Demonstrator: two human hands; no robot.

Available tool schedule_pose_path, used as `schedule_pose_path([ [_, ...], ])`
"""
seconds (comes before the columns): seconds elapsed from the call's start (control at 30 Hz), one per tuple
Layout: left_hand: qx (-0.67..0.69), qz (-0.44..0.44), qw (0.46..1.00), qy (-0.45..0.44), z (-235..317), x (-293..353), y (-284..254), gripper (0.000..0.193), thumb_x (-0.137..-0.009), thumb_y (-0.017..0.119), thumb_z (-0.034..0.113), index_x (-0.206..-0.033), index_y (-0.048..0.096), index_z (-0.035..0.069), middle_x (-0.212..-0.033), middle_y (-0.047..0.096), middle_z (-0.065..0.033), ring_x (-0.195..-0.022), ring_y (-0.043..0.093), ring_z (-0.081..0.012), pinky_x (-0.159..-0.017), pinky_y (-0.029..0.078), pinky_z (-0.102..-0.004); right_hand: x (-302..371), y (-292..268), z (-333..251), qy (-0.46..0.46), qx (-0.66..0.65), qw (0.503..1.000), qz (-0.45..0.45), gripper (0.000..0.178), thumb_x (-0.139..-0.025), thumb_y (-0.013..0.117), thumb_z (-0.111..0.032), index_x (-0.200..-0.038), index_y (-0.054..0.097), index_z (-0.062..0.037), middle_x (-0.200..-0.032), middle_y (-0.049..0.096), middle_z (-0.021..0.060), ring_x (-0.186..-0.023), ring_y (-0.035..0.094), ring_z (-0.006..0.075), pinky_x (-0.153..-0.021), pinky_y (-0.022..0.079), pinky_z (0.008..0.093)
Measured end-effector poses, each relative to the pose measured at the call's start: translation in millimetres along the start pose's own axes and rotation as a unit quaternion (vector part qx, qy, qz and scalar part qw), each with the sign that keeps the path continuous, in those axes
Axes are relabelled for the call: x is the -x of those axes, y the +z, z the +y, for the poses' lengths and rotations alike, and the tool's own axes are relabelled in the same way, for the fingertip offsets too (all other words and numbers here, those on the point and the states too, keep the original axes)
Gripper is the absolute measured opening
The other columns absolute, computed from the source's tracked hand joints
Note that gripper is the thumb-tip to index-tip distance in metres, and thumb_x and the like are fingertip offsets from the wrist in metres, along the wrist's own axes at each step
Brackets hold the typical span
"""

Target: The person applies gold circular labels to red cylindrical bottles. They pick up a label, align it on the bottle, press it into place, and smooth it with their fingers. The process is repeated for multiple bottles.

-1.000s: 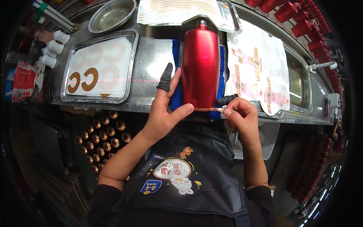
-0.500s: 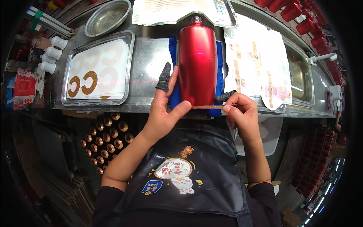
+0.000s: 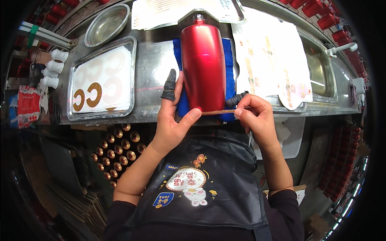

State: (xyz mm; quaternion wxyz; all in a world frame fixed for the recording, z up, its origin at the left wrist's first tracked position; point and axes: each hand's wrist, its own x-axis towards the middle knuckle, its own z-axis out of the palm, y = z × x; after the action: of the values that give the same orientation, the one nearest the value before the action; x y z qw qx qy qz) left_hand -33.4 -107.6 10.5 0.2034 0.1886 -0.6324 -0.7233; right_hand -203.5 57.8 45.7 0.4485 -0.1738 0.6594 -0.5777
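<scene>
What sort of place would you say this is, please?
Probably a bottle-decorating workshop: a red bottle lies over a blue cloth on a metal bench, a metal tray to its left holds a sheet with gold C-shapes, and many red vessels show at upper right.

Workshop, my stn: metal bench (image 3: 152, 76) w/ built-in sink (image 3: 319, 74) & tap (image 3: 341, 49); metal tray (image 3: 133, 76) w/ gold C-shaped pcs (image 3: 99, 93); printed sheets (image 3: 277, 44) R of my red btl (image 3: 204, 68); red vessels (image 3: 341, 160) in rows, R side; gold pcs (image 3: 131, 155) in rows, below bench; my blk apron (image 3: 225, 184).
</scene>
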Motion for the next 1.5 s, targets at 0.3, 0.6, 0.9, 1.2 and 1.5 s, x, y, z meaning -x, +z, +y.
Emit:
schedule_pose_path([
  [0.3, 0.026, 0.055, 0.998, -0.004, -1, 5, 7, 0.080, -0.096, 0.069, 0.018, -0.158, 0.025, -0.005, -0.164, 0.029, -0.0215, -0.149, 0.033, -0.0268, -0.122, 0.022, -0.0418, -1, -1, 5, -0.003, 0.000, 1.000, -0.004, 0.010, -0.088, 0.067, -0.005, -0.081, 0.061, -0.0035, -0.068, 0.056, -0.0037, -0.053, 0.047, 0.0009, -0.045, 0.034, 0.0182],
  [0.6, -0.505, -0.035, 0.842, 0.185, 10, 32, -12, 0.037, -0.086, 0.076, 0.022, -0.119, 0.075, 0.007, -0.163, 0.023, -0.0320, -0.148, 0.033, -0.0446, -0.117, 0.014, -0.0672, -2, 1, 6, -0.005, 0.008, 1.000, -0.003, 0.010, -0.087, 0.069, -0.007, -0.081, 0.062, -0.0040, -0.069, 0.056, -0.0046, -0.054, 0.047, 0.0002, -0.045, 0.033, 0.0186],
  [0.9, -0.475, -0.004, 0.869, 0.134, 9, 39, -13, 0.036, -0.085, 0.076, 0.022, -0.119, 0.076, 0.011, -0.157, 0.031, -0.0369, -0.142, 0.040, -0.0498, -0.115, 0.017, -0.0676, -5, -1, 11, -0.019, 0.013, 1.000, -0.003, 0.010, -0.087, 0.070, -0.006, -0.080, 0.062, -0.0044, -0.071, 0.057, -0.0054, -0.058, 0.047, -0.0006, -0.050, 0.033, 0.0179],
  [1.2, -0.566, -0.040, 0.789, 0.238, 35, 18, -8, 0.029, -0.076, 0.079, 0.021, -0.104, 0.080, 0.016, -0.153, 0.041, -0.0326, -0.137, 0.048, -0.0469, -0.112, 0.025, -0.0681, -7, -1, 14, -0.017, 0.003, 1.000, -0.008, 0.010, -0.087, 0.071, -0.005, -0.081, 0.062, -0.0038, -0.073, 0.057, -0.0060, -0.064, 0.048, -0.0010, -0.056, 0.034, 0.0176],
  [1.5, -0.580, -0.082, 0.750, 0.309, 49, -7, 7, 0.026, -0.067, 0.080, 0.022, -0.091, 0.077, 0.014, -0.147, 0.054, -0.0237, -0.127, 0.056, -0.0469, -0.107, 0.031, -0.0704, -10, 1, 17, -0.018, 0.001, 1.000, -0.019, 0.010, -0.087, 0.071, -0.003, -0.081, 0.063, -0.0038, -0.076, 0.058, -0.0055, -0.067, 0.049, -0.0010, -0.058, 0.036, 0.0168],
])
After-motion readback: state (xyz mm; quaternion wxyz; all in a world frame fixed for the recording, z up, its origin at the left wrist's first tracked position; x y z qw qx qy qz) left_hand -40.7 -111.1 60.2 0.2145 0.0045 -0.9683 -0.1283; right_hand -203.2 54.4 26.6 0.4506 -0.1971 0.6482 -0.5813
